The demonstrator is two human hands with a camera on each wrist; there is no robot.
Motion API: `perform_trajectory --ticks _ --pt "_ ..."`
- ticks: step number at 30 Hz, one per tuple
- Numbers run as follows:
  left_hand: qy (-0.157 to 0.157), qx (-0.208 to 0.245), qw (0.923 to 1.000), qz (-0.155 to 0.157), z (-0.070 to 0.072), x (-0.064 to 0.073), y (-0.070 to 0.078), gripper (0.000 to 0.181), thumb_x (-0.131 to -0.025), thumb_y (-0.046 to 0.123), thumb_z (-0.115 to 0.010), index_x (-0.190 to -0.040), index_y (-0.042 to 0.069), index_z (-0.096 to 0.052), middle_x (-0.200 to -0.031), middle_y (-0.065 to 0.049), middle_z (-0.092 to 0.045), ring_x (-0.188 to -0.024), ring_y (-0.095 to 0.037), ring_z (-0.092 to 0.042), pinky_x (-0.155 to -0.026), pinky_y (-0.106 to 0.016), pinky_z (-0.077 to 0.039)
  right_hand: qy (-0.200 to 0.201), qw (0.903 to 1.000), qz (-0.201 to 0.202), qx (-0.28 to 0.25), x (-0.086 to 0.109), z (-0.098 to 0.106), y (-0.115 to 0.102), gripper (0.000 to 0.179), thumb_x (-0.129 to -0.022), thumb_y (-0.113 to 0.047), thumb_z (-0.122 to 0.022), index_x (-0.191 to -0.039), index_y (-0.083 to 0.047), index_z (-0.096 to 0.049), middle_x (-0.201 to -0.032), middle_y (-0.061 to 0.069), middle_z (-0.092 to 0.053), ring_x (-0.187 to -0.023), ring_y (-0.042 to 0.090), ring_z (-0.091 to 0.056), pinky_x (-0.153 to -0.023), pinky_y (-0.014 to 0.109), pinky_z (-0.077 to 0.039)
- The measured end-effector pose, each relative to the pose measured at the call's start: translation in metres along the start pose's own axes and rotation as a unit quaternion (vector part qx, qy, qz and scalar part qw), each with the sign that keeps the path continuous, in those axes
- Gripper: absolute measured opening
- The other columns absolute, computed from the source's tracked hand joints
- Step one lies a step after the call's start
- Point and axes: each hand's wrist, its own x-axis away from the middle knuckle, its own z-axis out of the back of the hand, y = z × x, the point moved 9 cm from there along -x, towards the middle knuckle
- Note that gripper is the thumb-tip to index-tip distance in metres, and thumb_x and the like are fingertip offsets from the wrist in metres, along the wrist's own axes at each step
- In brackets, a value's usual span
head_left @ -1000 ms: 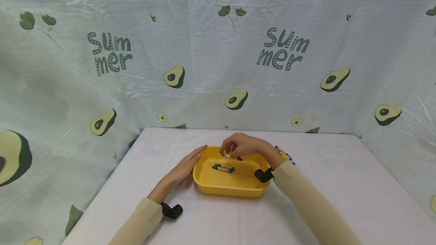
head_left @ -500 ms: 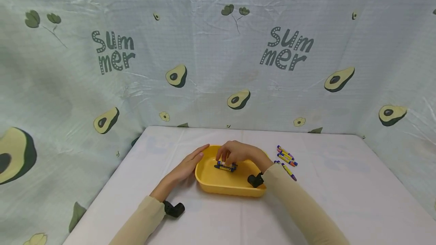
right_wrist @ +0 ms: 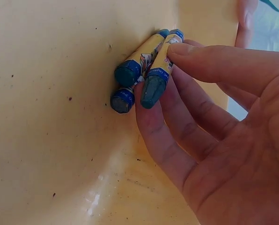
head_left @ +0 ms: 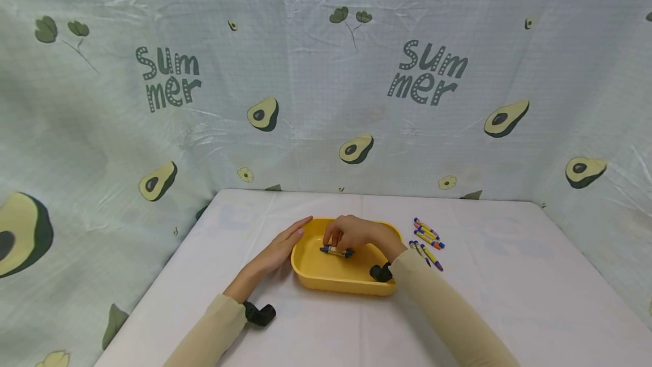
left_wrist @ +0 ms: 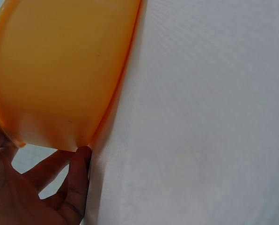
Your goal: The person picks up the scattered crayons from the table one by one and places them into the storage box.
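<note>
My right hand is down inside a yellow plastic tray. Between thumb and fingers it pinches a dark teal crayon with a cream and blue wrapper. Two more crayons lie on the tray floor right beside it: one with a teal end and a darker one, partly hidden beneath the others. My left hand rests along the tray's left side, fingers straight. In the left wrist view, its fingertips touch the tray's outer wall.
Right of the tray, several crayons lie loose on the white table: a rear group and a nearer group. A pale printed cloth hangs behind the table. Black wrist cameras sit at both wrists.
My right hand has come nearer from the back of the tray and lowered its crayon beside the two lying there. My left hand has stayed at the tray's side.
</note>
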Motion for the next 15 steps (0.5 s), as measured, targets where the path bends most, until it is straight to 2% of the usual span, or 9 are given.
perform_trajectory --ticks 8,15 --pt "0.003 0.000 1.0000 0.006 0.0003 0.0008 -0.0016 0.051 -0.116 0.030 -0.027 -0.165 0.016 -0.028 -0.172 -0.014 -0.025 -0.159 -0.037 -0.024 -0.129 -0.058 -0.020 -0.007 0.9999 -0.010 -0.004 -0.0024 -0.0019 0.0026 0.026 -0.089 0.000 -0.076 -0.113 -0.011 -0.076 -0.102 0.003 -0.073 -0.084 0.012 -0.064 -0.076 0.025 -0.059" --pt "0.001 0.001 1.0000 0.000 0.0000 0.0011 -0.0005 0.051 -0.116 0.029 -0.027 -0.165 0.016 -0.028 -0.172 -0.014 -0.025 -0.158 -0.036 -0.026 -0.129 -0.057 -0.021 -0.004 0.9996 -0.021 -0.017 0.0009 -0.0015 0.0015 0.026 -0.089 0.002 -0.075 -0.113 -0.008 -0.075 -0.101 0.007 -0.073 -0.080 0.013 -0.065 -0.075 0.026 -0.061"
